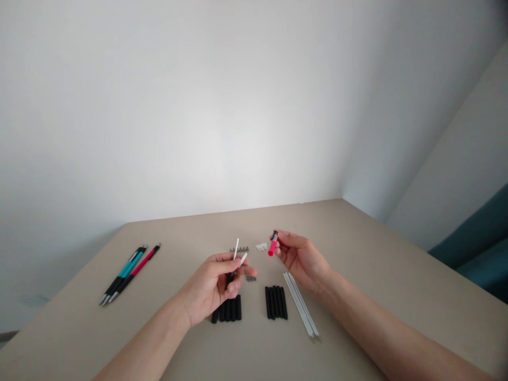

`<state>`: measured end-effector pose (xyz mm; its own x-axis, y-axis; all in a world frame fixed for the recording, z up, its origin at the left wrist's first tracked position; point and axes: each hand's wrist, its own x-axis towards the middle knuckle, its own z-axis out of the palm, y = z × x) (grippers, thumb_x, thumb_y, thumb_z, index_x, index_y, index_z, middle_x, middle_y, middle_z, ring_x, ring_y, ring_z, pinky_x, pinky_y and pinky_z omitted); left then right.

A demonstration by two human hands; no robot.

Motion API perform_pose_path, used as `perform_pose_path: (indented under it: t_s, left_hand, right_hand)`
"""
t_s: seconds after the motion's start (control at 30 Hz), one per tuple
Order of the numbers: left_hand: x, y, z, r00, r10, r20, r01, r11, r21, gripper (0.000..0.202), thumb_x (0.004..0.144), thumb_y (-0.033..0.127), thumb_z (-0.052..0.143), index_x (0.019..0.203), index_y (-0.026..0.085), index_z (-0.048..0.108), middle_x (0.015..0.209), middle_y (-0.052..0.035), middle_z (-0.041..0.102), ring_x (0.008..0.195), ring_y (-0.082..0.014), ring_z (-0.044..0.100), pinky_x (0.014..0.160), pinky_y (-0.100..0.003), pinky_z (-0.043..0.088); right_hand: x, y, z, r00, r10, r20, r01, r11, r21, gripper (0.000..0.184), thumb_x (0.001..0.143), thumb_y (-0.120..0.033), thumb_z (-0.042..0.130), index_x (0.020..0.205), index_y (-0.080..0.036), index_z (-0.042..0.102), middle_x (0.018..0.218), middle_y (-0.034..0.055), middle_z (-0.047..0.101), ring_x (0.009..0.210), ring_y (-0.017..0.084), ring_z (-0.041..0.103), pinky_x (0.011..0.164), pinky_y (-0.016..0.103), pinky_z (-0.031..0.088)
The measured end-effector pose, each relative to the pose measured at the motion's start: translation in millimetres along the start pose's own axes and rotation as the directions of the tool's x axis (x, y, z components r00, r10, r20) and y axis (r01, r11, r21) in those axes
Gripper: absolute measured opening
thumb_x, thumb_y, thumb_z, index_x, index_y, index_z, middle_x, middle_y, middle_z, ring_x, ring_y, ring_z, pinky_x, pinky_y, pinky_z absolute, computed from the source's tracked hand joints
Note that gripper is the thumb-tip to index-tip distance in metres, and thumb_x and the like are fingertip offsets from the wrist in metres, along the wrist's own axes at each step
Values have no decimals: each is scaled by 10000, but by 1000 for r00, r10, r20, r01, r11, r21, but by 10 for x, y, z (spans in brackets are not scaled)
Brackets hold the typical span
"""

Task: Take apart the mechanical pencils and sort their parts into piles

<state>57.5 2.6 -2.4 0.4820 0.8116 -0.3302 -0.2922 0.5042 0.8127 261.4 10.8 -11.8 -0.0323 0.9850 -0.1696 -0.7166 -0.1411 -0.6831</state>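
My left hand (pixel 220 275) is closed on a pen's black lower barrel (pixel 229 279), with a thin white refill (pixel 236 247) standing up out of the fingers. A small white plastic piece (pixel 243 258) is also pinched there beside the refill. To the right, my right hand (pixel 299 256) is raised over the table and grips a short red pen barrel (pixel 272 247) with a black top, its red end pointing down and toward me. The two pen parts are apart from each other. Fingers partly hide the black barrel.
Black tubes (pixel 230 308) and more black tubes (pixel 276 302) lie in two rows. White refills (pixel 302 307) lie right of them. Metal tips (pixel 240 249), small white pieces (pixel 262 246) and springs (pixel 251 278) lie near the hands. Teal pens (pixel 125 272) and a red pen (pixel 137 270) lie at left.
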Motion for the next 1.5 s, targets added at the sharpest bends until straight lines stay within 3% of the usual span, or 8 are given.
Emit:
perform_pose_path:
  t_s: [0.2,0.67,1.2,1.5]
  left_hand:
    - [-9,0,-3,998,-20,55,19,1000,25,98,745,183,665,789,98,652,747,-135,718,375,-30,396,426,-192,203]
    - [-19,-8,2,993,-21,113,11,996,89,129,783,235,645,787,112,607,791,-132,714,383,-28,394,420,-208,171]
    - [-35,-2,5,990,-5,138,-2,999,47,169,766,254,695,782,111,607,812,-112,704,410,-18,404,440,-201,200]
    - [-45,9,15,989,-11,146,6,999,39,214,770,287,699,720,124,571,714,-70,684,407,-20,380,442,-194,192]
  right_hand:
    - [13,13,5,983,-172,-71,162,979,-124,91,628,-91,743,688,-88,673,589,47,658,507,101,597,501,168,535]
    - [-6,79,8,983,-177,-41,167,969,-180,235,555,-167,822,707,-93,659,629,59,683,538,119,624,534,211,552]
    - [-34,99,43,987,-162,-19,154,964,-219,251,556,-198,827,697,-91,648,623,69,688,513,116,622,528,213,545]
    - [-38,107,41,993,-122,1,119,963,-240,220,592,-195,805,697,-97,637,620,73,683,526,123,625,541,216,542]
